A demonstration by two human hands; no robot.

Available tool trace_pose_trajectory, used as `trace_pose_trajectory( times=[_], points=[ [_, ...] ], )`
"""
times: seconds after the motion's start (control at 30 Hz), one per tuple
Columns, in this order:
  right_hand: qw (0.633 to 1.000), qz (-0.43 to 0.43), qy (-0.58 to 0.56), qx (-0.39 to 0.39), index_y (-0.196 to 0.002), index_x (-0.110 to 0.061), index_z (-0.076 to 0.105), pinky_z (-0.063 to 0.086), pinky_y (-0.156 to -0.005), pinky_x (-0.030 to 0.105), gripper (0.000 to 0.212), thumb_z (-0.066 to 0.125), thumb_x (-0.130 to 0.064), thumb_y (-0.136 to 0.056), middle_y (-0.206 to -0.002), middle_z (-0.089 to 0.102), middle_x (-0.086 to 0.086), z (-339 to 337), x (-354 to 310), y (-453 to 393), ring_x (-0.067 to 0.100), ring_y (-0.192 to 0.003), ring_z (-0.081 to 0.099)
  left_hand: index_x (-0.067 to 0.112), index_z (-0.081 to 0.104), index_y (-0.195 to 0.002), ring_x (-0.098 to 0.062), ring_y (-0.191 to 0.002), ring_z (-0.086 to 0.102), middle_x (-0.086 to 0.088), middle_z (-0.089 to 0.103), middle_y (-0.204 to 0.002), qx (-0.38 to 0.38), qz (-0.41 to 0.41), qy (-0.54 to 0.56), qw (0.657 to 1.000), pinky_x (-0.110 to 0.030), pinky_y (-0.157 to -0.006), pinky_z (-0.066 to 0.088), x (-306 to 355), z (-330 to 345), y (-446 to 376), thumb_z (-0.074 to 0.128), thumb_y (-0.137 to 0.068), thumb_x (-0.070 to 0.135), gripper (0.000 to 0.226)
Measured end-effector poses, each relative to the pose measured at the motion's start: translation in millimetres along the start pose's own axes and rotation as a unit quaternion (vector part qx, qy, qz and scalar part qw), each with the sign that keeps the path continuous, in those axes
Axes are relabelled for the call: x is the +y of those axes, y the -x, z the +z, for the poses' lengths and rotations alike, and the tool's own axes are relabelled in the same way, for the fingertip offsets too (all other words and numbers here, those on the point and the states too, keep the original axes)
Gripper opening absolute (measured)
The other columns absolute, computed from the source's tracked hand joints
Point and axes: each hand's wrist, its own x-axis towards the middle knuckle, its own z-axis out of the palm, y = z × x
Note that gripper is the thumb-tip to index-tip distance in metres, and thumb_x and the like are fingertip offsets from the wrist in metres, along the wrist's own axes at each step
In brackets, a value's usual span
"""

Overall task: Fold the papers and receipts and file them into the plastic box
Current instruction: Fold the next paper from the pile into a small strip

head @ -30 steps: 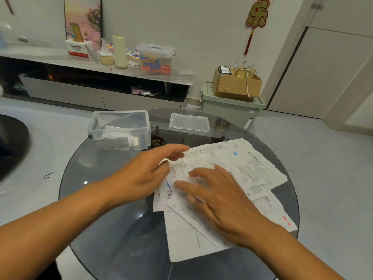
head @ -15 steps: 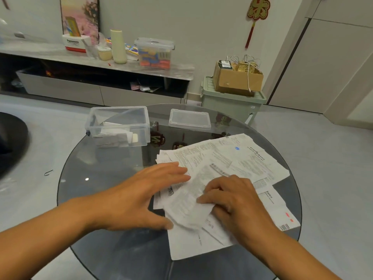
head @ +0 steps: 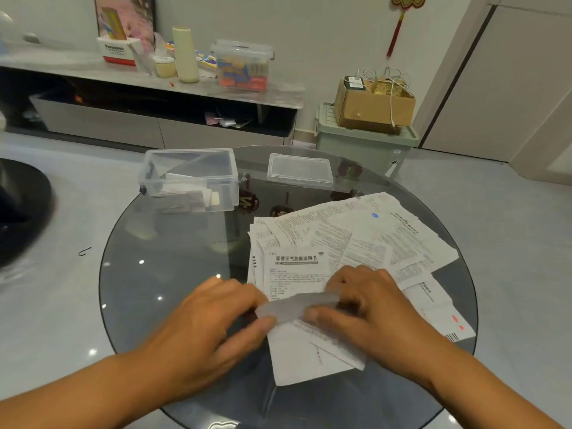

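Both hands, the left hand [head: 213,317] and right hand [head: 368,308], have now lifted a leaflet's [head: 294,274] near edge off the pile [head: 371,239], fingers pinching the rolled-over fold, while the box [head: 188,178] waits far-left on the table [head: 173,274].

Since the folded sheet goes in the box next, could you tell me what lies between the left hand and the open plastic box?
Only bare glass table between the left hand and the plastic box, in the head view.

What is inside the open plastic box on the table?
The plastic box holds a few folded papers lying at the bottom, seen through its clear wall. How many there are, and whether anything lies under them, cannot be told.
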Motion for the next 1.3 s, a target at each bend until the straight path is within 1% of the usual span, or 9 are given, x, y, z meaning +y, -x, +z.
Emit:
trace_pose_trajectory(
  times=[0.07,0.2,0.47,0.63,0.73,0.9,1.0,1.13,1.3],
  points=[
    [0.991,0.074,-0.112,-0.018,-0.077,-0.016,0.065,0.040,-0.067,0.027,0.050,0.064,-0.065,-0.087,-0.076,0.063,-0.008,-1,-4,0,0.007,-0.068,0.055,0.056,0.041,-0.125,0.002,-0.099,0.051,0.037,0.054,-0.106,-0.015,-0.097,0.055,0.994,-0.012,-0.085,0.038,4,2,-4,0.063,-0.080,0.073,0.053],
    [0.968,0.166,-0.189,0.001,-0.078,-0.026,0.068,0.048,-0.063,0.034,0.024,0.072,-0.045,-0.093,-0.071,0.069,-0.005,0,-10,-7,0.009,-0.063,0.062,0.069,0.014,-0.135,-0.006,-0.090,0.060,0.038,0.056,-0.105,-0.002,-0.202,0.135,0.970,-0.010,-0.077,0.044,2,12,-21,0.078,-0.081,0.048,0.087],
    [0.978,0.174,-0.069,0.089,-0.123,-0.051,0.040,0.054,-0.082,0.033,0.049,0.075,-0.041,-0.090,-0.108,0.050,-0.021,3,-13,-10,0.004,-0.087,0.056,0.054,0.035,-0.141,0.000,-0.092,0.050,0.024,0.045,-0.103,-0.063,-0.151,-0.019,0.986,-0.015,-0.069,0.039,0,9,-38,0.061,-0.087,0.064,0.061],
    [0.992,0.120,-0.033,-0.033,-0.125,-0.047,0.054,0.050,-0.092,0.025,0.049,0.075,-0.060,-0.083,-0.128,0.035,-0.030,-9,-11,-5,-0.003,-0.100,0.051,0.038,0.044,-0.147,-0.006,-0.123,0.044,0.018,0.033,-0.143,-0.134,-0.057,-0.136,0.980,-0.024,-0.092,0.048,-4,0,-42,0.042,-0.089,0.075,0.068],
    [0.992,0.093,0.020,-0.086,-0.143,-0.044,0.047,0.047,-0.102,0.028,0.070,0.073,-0.063,-0.082,-0.140,0.023,-0.030,-12,-12,-5,-0.003,-0.115,0.044,0.029,0.058,-0.128,-0.013,-0.101,0.056,0.010,0.053,-0.123,-0.155,0.000,-0.192,0.969,-0.033,-0.078,0.054,-7,-4,-50,0.026,-0.091,0.057,0.057],
    [0.995,0.091,-0.031,0.023,-0.105,-0.030,0.070,0.047,-0.077,0.023,0.020,0.062,-0.047,-0.098,-0.114,0.052,-0.022,-5,-8,-12,0.000,-0.090,0.054,0.035,0.067,-0.093,-0.003,-0.079,0.058,0.018,0.059,-0.090,-0.092,-0.054,-0.081,0.991,-0.023,-0.063,0.048,-9,1,-57,0.043,-0.100,0.049,0.028],
    [0.980,0.145,-0.114,0.074,-0.081,-0.016,0.066,0.046,-0.066,0.027,0.035,0.067,-0.049,-0.095,-0.089,0.062,-0.006,-4,-6,-15,0.005,-0.070,0.056,0.040,0.063,-0.098,0.000,-0.071,0.058,0.023,0.061,-0.077,-0.067,-0.175,0.054,0.981,-0.017,-0.056,0.043,-8,3,-55,0.063,-0.095,0.045,0.005],
    [0.977,0.190,-0.062,0.067,-0.113,-0.039,0.056,0.051,-0.082,0.031,0.033,0.072,-0.055,-0.088,-0.104,0.055,-0.019,1,-10,-17,0.002,-0.091,0.057,0.050,0.045,-0.124,0.000,-0.082,0.054,0.024,0.048,-0.100,-0.073,-0.181,0.011,0.981,-0.015,-0.061,0.042,-5,6,-53,0.067,-0.092,0.046,0.039],
    [0.972,0.212,-0.099,0.030,-0.123,-0.046,0.044,0.052,-0.071,0.031,0.043,0.070,-0.056,-0.090,-0.089,0.063,-0.010,-2,-20,-22,0.008,-0.079,0.063,0.036,0.060,-0.132,-0.003,-0.106,0.045,0.019,0.044,-0.115,-0.102,-0.086,-0.085,0.987,-0.024,-0.083,0.046,-10,8,-53,0.055,-0.096,0.052,0.040]
  ],
)
